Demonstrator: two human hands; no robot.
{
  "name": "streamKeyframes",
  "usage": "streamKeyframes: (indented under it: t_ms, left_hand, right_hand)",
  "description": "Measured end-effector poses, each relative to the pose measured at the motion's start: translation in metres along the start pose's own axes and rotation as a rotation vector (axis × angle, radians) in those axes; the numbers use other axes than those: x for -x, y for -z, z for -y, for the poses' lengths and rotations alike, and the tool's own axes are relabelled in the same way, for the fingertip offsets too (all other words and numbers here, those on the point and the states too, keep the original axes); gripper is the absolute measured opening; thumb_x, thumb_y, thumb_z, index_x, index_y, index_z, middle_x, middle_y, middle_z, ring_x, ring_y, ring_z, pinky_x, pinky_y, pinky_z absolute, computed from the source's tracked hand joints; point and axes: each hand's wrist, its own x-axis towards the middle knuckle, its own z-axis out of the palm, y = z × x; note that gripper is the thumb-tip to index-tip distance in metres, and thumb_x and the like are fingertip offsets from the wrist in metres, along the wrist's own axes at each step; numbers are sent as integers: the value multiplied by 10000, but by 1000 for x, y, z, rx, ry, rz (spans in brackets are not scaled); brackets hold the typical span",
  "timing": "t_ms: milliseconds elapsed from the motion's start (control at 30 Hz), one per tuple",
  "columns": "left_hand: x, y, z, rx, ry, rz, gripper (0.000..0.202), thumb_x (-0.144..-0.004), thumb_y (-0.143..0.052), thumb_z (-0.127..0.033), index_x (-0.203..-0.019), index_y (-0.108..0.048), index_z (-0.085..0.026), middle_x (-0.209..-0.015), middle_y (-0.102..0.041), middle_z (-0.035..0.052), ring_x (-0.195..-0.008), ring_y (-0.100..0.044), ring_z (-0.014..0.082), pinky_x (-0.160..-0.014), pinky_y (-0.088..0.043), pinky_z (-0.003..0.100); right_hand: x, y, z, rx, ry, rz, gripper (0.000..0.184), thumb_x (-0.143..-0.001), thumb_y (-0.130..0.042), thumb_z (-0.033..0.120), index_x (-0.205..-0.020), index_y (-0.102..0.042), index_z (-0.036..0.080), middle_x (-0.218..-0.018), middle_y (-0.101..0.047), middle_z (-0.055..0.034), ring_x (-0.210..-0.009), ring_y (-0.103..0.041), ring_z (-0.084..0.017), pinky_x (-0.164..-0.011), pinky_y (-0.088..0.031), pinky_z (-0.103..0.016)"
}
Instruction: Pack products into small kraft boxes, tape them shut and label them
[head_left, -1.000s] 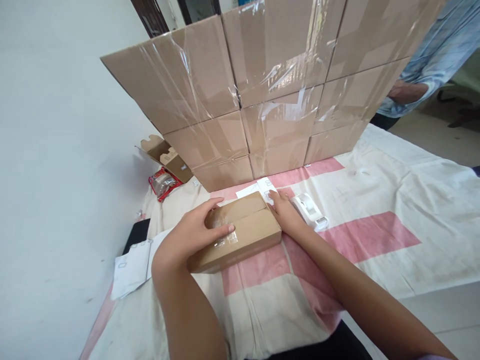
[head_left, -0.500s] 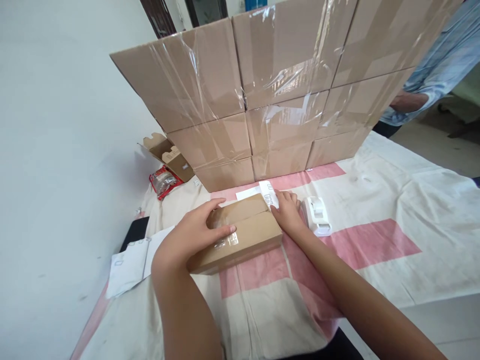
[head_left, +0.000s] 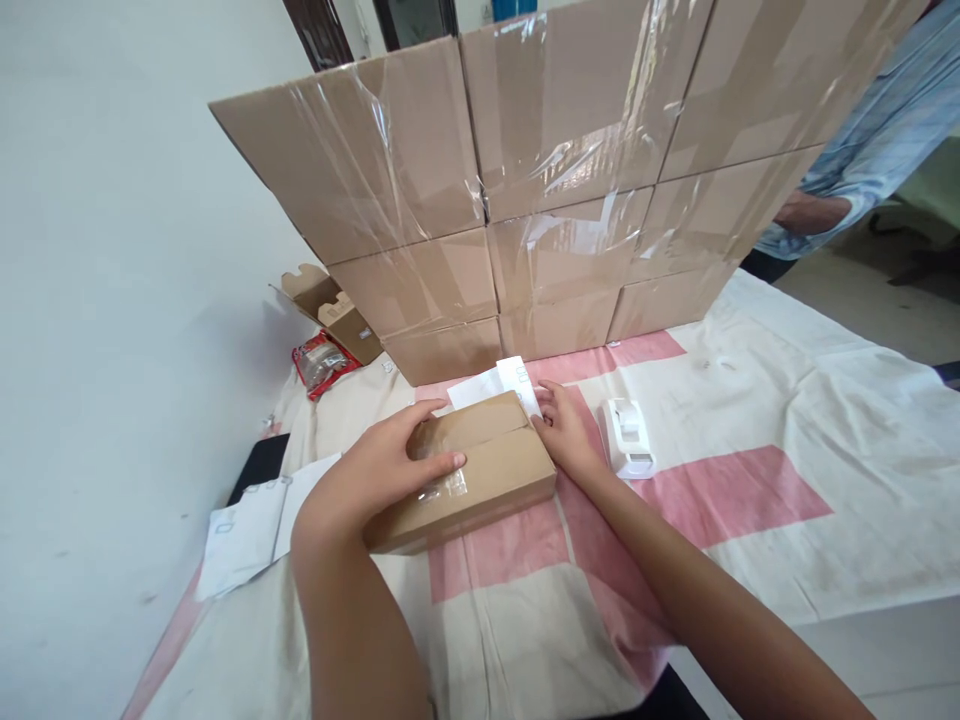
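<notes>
A small brown cardboard box (head_left: 499,455) lies on the cloth in front of me, with clear tape on its top near the left. My left hand (head_left: 382,465) grips its left end, thumb on top and fingers over the far side. My right hand (head_left: 566,430) is at the box's right end, fingers loosely bent and apart, thumb close to the corner. Behind the box lies folded white paper (head_left: 516,376) with printed marks, partly hidden by the box and near my right fingertips. To the right of that hand stands a white tape dispenser (head_left: 628,440).
A tall panel of taped cardboard boxes (head_left: 562,180) rises behind. At left are an open carton (head_left: 349,325), a red packet (head_left: 322,362), a black flat item (head_left: 259,465) and white papers (head_left: 244,535) by the wall. A person's sleeve (head_left: 885,150) shows at right.
My right fingers have come away from the white paper and spread a little. The paper now sits slightly farther left behind the box. My left hand keeps its hold.
</notes>
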Motion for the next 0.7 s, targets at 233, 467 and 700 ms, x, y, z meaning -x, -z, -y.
streamKeyframes:
  t_ms: [233, 467, 700]
  left_hand:
    - [5, -1, 0, -20, 23, -17, 728, -810, -652, -708, -1446, -513, -382, -1498, -565, 4, -1326, -559, 336, -1051, -489, 460]
    - [16, -3, -19, -134, -121, -85, 634, -819, -680, -629, -1397, -557, -400, -1452, -596, -7, -1294, -554, 349, -1079, -450, 519]
    - [16, -17, -43, -193, -209, -81, 633, -834, -679, -583, -1414, -544, -369, -1516, -536, 12, -1370, -485, 351, -1159, -361, 581]
  right_hand:
    - [-3, 14, 27, -71, -45, -154, 286, -665, -602, 191, -939, -678, 165, -982, -769, -84, -948, -704, -269, -854, -555, -394]
    - [6, 13, 46, -317, 11, -144, 252, -795, -728, 369, -984, -721, 202, -1001, -777, -46, -871, -695, -218, -756, -557, -340]
    - [12, 9, 52, -322, 84, -59, 249, -881, -726, 453, -929, -686, 212, -781, -736, -2, -484, -552, -126, -512, -456, -300]
